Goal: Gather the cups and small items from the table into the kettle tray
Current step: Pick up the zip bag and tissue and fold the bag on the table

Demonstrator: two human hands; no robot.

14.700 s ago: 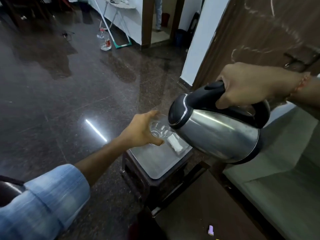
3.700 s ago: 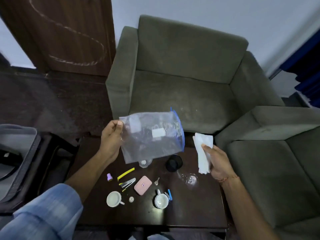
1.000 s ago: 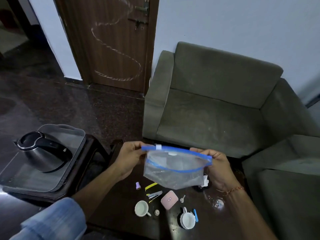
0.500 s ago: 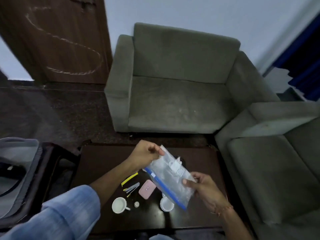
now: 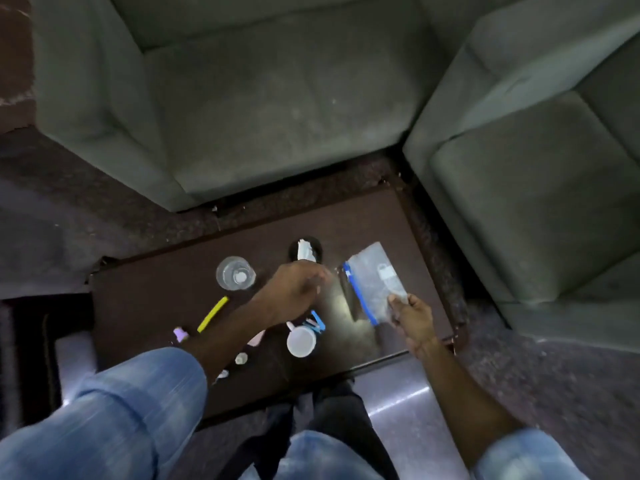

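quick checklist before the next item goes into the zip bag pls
1. Clear zip bag with blue seal held: ok, right hand pinches its near edge.
2. Bag mouth open: cannot tell, it looks flat.
3. Left hand free to pick: cannot tell, fingers blurred.
4. Items in reach on dark wooden table: ok, white cup, yellow stick, clear glass.
5. Glass empty: cannot tell.
6. Kettle tray in view: not ok.
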